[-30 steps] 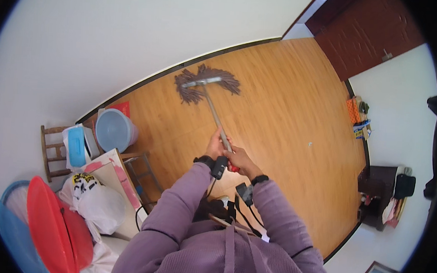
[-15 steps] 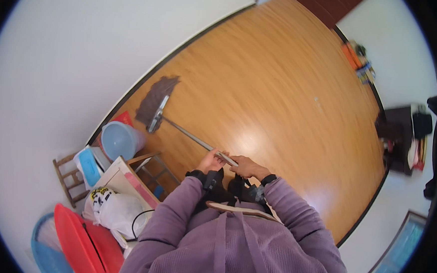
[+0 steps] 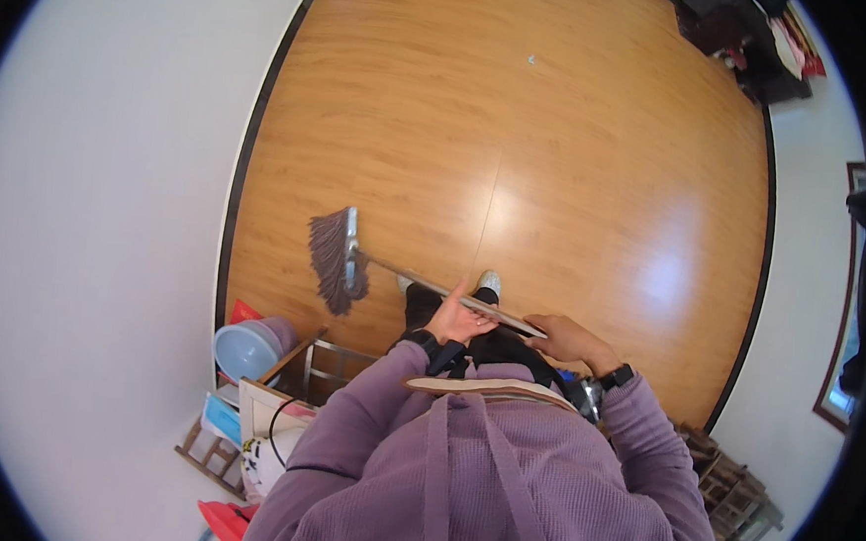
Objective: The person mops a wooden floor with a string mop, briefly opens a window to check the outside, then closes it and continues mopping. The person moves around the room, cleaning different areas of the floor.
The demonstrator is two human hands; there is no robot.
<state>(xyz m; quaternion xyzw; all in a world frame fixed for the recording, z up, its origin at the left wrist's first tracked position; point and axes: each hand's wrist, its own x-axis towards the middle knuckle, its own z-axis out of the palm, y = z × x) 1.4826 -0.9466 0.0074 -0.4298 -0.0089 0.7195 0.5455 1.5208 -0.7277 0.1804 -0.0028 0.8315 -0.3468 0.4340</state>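
A mop (image 3: pixel 336 261) with grey-brown strands and a metal head plate rests on the wooden floor, ahead and to the left of me. Its long handle (image 3: pixel 408 273) slants back toward my body. My left hand (image 3: pixel 460 320) cradles the shaft loosely, palm up, with the thumb on the far side and the fingers underneath. At the handle's upper end, my right hand (image 3: pixel 569 340) is closed round it. Both wrists wear black bands.
By the left wall stand a light blue basin (image 3: pixel 248 351), a wooden stool (image 3: pixel 211 458) and a red item (image 3: pixel 227 524). Wooden stools (image 3: pixel 737 492) are at the lower right. A dark cabinet (image 3: pixel 725 40) stands far right. A small scrap (image 3: pixel 531 59) lies on the floor.
My view has turned to the right. The mop head has swung nearer to me, away from the left wall. My hands are farther apart, the right one farther right.
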